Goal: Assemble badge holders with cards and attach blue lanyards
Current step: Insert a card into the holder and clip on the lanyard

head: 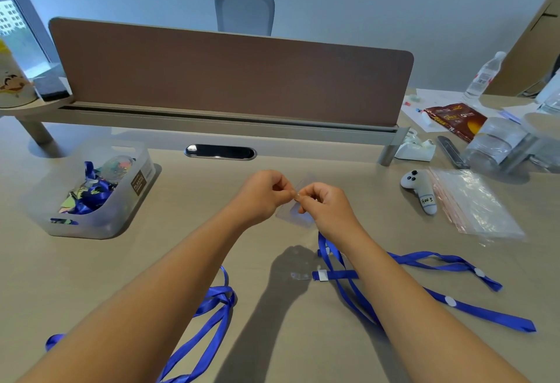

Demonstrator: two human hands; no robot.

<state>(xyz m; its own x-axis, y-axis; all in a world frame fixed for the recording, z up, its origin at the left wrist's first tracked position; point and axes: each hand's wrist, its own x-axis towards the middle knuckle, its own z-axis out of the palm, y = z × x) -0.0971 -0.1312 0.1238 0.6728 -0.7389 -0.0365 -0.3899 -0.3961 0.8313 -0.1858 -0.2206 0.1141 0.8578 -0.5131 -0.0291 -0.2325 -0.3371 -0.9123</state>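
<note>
A clear badge holder (292,214) hangs above the middle of the desk between my two hands. My left hand (263,193) pinches its top edge with thumb and forefinger. My right hand (324,204) pinches the same edge from the other side, and a blue lanyard (325,248) drops from under that hand to the desk. More of this lanyard (448,263) trails to the right, with a clear clip end (303,275) lying below my hands. A second blue lanyard (212,307) is looped under my left forearm.
A translucent bin (121,219) at the left holds blue lanyards and shiny cards. A clear zip bag (475,204) and a white controller (419,190) lie at the right. Bottles, a snack packet and a tape dispenser (416,146) crowd the far right. A brown divider (230,79) runs across the back.
</note>
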